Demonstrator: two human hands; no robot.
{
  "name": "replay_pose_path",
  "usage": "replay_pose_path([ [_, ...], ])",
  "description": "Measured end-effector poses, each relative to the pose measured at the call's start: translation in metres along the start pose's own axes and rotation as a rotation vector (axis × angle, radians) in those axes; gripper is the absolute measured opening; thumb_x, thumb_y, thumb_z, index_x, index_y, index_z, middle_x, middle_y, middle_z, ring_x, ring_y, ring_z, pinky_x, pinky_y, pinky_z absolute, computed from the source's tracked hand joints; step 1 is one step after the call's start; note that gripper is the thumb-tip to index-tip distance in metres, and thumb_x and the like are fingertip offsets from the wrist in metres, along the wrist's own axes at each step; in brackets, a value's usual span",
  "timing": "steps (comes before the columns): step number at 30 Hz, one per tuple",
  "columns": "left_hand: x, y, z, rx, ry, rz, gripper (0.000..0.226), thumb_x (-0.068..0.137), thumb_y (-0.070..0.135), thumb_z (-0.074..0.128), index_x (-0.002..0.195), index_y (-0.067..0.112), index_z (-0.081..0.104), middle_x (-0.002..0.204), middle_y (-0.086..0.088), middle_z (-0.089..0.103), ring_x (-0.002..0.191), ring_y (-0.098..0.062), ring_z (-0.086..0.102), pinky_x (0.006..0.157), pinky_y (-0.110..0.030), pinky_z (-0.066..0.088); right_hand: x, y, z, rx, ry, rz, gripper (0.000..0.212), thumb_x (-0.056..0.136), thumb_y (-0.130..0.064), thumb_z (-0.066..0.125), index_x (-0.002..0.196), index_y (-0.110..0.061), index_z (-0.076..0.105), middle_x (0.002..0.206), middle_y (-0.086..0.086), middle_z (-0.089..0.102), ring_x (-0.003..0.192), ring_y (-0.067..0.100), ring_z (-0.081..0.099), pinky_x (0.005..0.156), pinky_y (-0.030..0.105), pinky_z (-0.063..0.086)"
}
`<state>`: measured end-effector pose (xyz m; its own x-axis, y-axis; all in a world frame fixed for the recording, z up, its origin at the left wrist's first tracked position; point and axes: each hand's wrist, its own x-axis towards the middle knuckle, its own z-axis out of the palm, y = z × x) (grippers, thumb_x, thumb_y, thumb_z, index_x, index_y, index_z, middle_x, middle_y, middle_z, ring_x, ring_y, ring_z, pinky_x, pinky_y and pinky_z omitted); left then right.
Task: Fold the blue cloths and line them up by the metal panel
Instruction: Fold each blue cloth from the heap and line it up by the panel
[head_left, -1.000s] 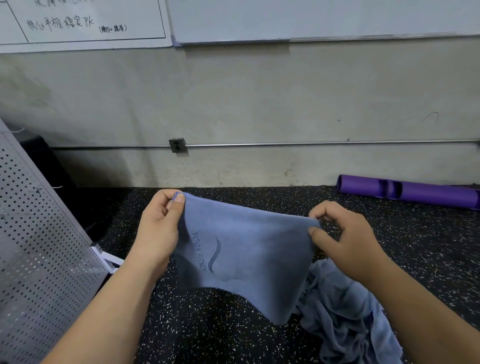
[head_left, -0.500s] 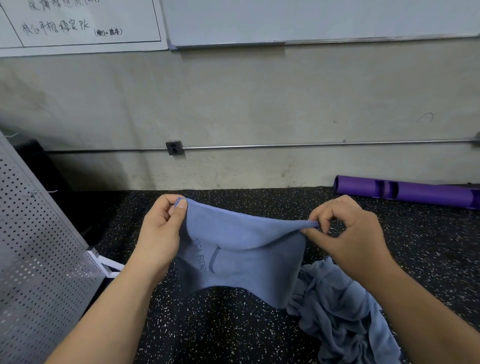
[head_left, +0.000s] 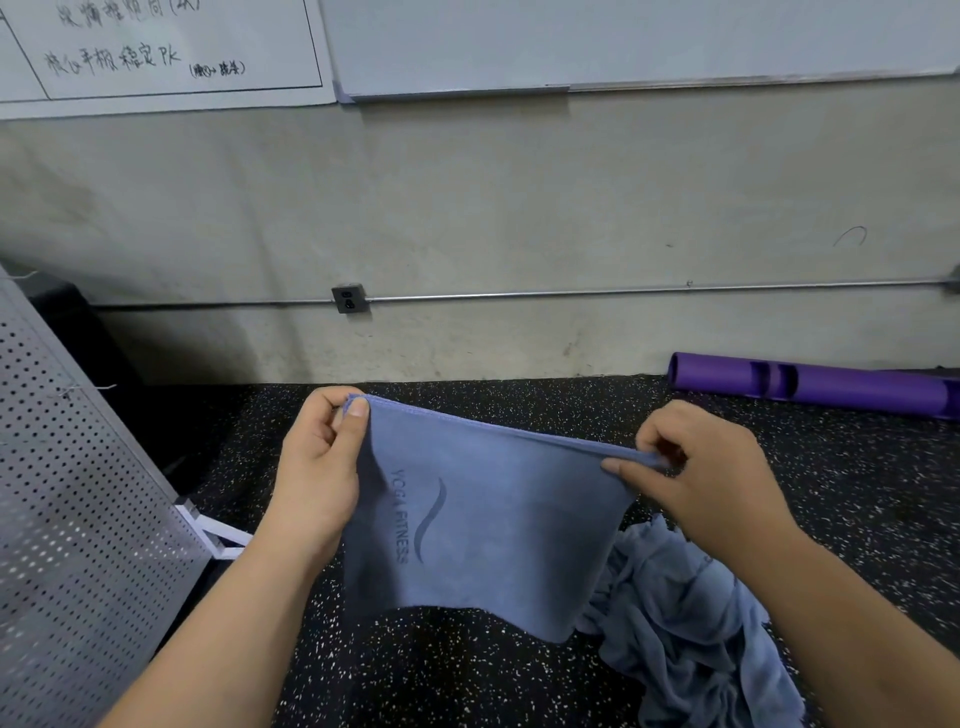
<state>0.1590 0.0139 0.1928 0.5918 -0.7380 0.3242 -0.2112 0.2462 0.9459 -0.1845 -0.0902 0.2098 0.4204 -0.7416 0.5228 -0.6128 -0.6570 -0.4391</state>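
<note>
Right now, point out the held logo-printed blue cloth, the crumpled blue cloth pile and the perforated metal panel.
Held logo-printed blue cloth (head_left: 493, 519): head view, middle of hanging face.
Crumpled blue cloth pile (head_left: 685, 639): head view, creased centre.
Perforated metal panel (head_left: 67, 493): head view, punched face.

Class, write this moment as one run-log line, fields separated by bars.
left hand: pinches top corner | right hand: pinches other top corner | blue cloth: hanging, logo facing camera | cloth pile: crumpled on floor

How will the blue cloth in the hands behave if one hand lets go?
Probably floppy: the blue cloth hangs limp from the left hand and the right hand, its lower edge curving. Likely light, since mere fingertip pinches carry it. It would likely swing down limply.
</note>
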Motion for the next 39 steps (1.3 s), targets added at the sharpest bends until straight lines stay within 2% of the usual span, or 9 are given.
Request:
replay_pose_path([
  [3, -0.001, -0.003, 0.001, -0.001, -0.014, 0.005, 0.014, 0.111, 0.025, 0.057, 0.102, 0.018, 0.065, 0.078, 0.008, 0.05, 0.079, -0.012, 0.042, 0.071, -0.03, 0.036, -0.001, -0.003, 0.0, 0.056, -0.022, 0.051, 0.043, 0.086, -0.04, 0.085, 0.071, -0.026, 0.047, 0.061, -0.004, 0.054, 0.057, 0.016, 0.05, 0.054, 0.04, 0.049],
  [6, 0.0, -0.006, 0.001, -0.006, 0.007, 0.0, 0.014, 0.111, 0.025, 0.058, 0.101, 0.02, 0.066, 0.079, 0.006, 0.05, 0.079, -0.013, 0.04, 0.071, -0.031, 0.035, -0.002, -0.005, 0.0, 0.139, -0.048, 0.065, 0.028, 0.089, -0.031, 0.083, 0.079, -0.031, 0.057, 0.068, -0.007, 0.061, 0.059, 0.015, 0.054, 0.054, 0.033, 0.049],
  [11, 0.003, -0.009, -0.001, -0.06, 0.059, -0.024, 0.014, 0.11, 0.03, 0.06, 0.102, 0.022, 0.068, 0.083, 0.0, 0.056, 0.082, -0.015, 0.045, 0.076, -0.036, 0.038, -0.002, -0.004, 0.0, 0.1, 0.004, 0.041, 0.015, 0.097, -0.023, 0.075, 0.104, -0.036, 0.079, 0.099, -0.026, 0.072, 0.091, 0.0, 0.068, 0.081, 0.024, 0.056],
  [16, 0.003, -0.011, 0.0, -0.067, 0.048, -0.023, 0.013, 0.109, 0.033, 0.061, 0.102, 0.024, 0.068, 0.085, -0.001, 0.057, 0.084, -0.017, 0.046, 0.08, -0.04, 0.039, -0.005, -0.005, 0.002, 0.076, 0.143, 0.155, 0.017, 0.086, -0.023, 0.089, 0.086, -0.034, 0.076, 0.082, -0.022, 0.073, 0.079, 0.0, 0.069, 0.071, 0.018, 0.055],
  [21, 0.001, -0.01, 0.001, -0.094, 0.037, -0.025, 0.017, 0.104, 0.04, 0.062, 0.101, 0.025, 0.069, 0.087, -0.004, 0.058, 0.086, -0.019, 0.048, 0.083, -0.043, 0.04, -0.004, -0.009, 0.003, 0.107, 0.222, 0.189, 0.033, 0.086, -0.023, 0.088, 0.077, -0.031, 0.058, 0.078, -0.016, 0.072, 0.076, 0.006, 0.068, 0.067, 0.012, 0.053],
  [26, 0.0, -0.01, 0.002, -0.08, 0.01, -0.022, 0.015, 0.108, 0.035, 0.061, 0.101, 0.024, 0.068, 0.088, -0.003, 0.061, 0.085, -0.016, 0.05, 0.081, -0.04, 0.04, -0.002, -0.007, 0.005, 0.086, 0.127, 0.153, 0.017, 0.099, -0.021, 0.072, 0.115, -0.028, 0.073, 0.096, -0.017, 0.069, 0.088, -0.001, 0.065, 0.079, 0.008, 0.045],
  [28, -0.001, -0.009, 0.004, -0.083, 0.014, -0.029, 0.014, 0.11, 0.029, 0.059, 0.101, 0.023, 0.068, 0.087, -0.001, 0.061, 0.084, -0.014, 0.05, 0.079, -0.036, 0.041, 0.0, -0.007, 0.007, 0.044, 0.102, 0.145, 0.009, 0.103, -0.024, 0.065, 0.107, -0.03, 0.071, 0.095, -0.016, 0.066, 0.085, 0.002, 0.062, 0.077, 0.014, 0.044],
  [33, -0.001, -0.009, 0.006, -0.094, 0.021, -0.034, 0.014, 0.111, 0.027, 0.058, 0.102, 0.02, 0.067, 0.091, -0.006, 0.057, 0.085, -0.014, 0.048, 0.078, -0.032, 0.04, -0.001, -0.01, 0.008, 0.178, 0.032, 0.242, 0.015, 0.106, -0.031, 0.063, 0.091, -0.033, 0.066, 0.071, -0.013, 0.063, 0.072, -0.001, 0.059, 0.063, 0.011, 0.042],
  [39, 0.001, -0.008, 0.002, -0.119, 0.09, -0.052, 0.014, 0.111, 0.027, 0.057, 0.101, 0.02, 0.065, 0.081, 0.007, 0.053, 0.075, -0.006, 0.044, 0.073, -0.029, 0.037, 0.001, -0.012, 0.007, 0.465, 0.01, 0.301, 0.015, 0.092, -0.005, 0.08, 0.09, -0.019, 0.075, 0.069, -0.024, 0.069, 0.06, -0.005, 0.061, 0.061, 0.009, 0.046],
])
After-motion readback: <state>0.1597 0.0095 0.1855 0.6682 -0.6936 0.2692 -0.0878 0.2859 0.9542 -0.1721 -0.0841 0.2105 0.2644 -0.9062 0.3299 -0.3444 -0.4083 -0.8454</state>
